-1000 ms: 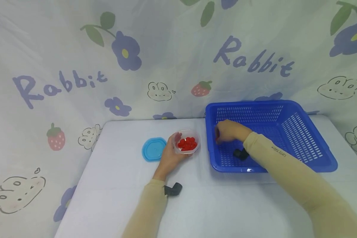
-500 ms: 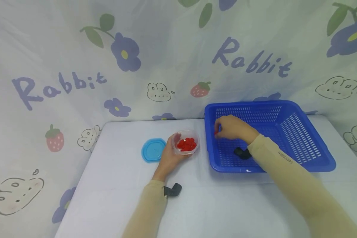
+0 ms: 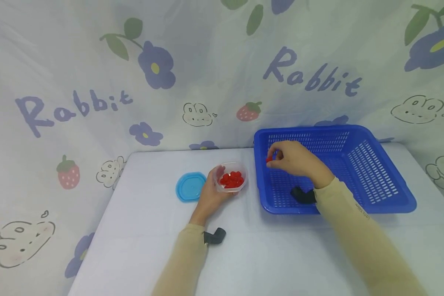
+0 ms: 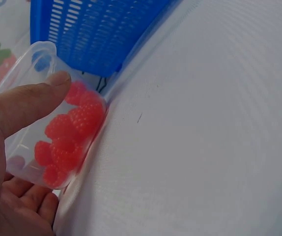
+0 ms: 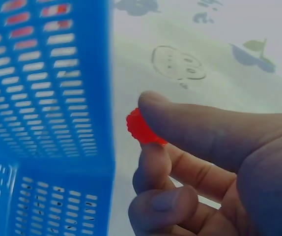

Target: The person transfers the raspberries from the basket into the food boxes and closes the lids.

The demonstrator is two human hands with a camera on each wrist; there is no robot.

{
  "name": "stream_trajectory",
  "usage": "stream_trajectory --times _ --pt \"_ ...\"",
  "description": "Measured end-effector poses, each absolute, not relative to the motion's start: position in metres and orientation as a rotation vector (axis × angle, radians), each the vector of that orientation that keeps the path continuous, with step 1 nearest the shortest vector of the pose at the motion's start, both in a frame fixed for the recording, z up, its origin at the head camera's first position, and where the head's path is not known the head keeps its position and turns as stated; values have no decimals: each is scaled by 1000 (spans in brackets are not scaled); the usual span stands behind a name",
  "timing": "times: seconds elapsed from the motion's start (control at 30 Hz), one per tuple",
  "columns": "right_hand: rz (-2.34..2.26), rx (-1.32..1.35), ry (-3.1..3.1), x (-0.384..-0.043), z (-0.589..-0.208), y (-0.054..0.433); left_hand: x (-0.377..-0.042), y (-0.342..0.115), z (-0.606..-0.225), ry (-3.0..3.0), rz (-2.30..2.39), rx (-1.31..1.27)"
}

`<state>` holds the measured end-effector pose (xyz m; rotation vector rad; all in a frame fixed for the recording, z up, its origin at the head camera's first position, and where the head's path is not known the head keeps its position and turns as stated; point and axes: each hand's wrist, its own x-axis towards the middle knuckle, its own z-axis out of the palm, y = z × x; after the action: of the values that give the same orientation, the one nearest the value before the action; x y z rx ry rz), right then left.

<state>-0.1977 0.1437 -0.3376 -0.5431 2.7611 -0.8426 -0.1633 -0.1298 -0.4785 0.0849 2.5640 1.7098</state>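
Note:
My left hand (image 3: 211, 197) grips a clear plastic tub (image 3: 225, 165), thumb on one side and fingers round the other. Several red raspberries (image 4: 65, 135) lie in the bottom of the tub, which stands on the table. Over the left part of the blue basket (image 3: 377, 172), my right hand (image 3: 294, 158) pinches a single raspberry (image 5: 142, 129) between thumb and index finger. In the right wrist view the fruit is partly covered by the thumb, and the basket's slotted wall is beside it.
A light-blue lid (image 3: 190, 187) lies flat on the white table (image 3: 266, 255), left of the tub. The basket stands to the tub's right, its raised rim between the two hands. A patterned cloth (image 3: 207, 74) hangs behind the table.
My right hand has risen from low inside the basket toward its left rim, and the raspberry it pinches has come into view. My left hand and the tub stay put.

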Motion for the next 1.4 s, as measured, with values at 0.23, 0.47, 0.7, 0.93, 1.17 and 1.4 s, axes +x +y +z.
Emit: stream_trajectory --times 0.23,0.47,0.7,0.93,1.17,1.4 --pt "-976 -495 2795 -182 -338 140 -163 -129 -479 2574 1700 80" --pt "-1117 -474 2829 -169 -339 134 -162 -129 -477 2564 1712 80" --pt "-1235 -453 2833 -160 -346 122 -163 -129 -477 2562 1708 74" --pt "-1344 -420 2801 -153 -349 105 -163 -129 -477 2570 1695 62" --pt "-1427 -405 2806 -148 -353 88 -163 -129 -477 2567 1694 58" --pt "-1484 -370 2849 -143 -360 68 -164 -129 -479 2575 1707 86"
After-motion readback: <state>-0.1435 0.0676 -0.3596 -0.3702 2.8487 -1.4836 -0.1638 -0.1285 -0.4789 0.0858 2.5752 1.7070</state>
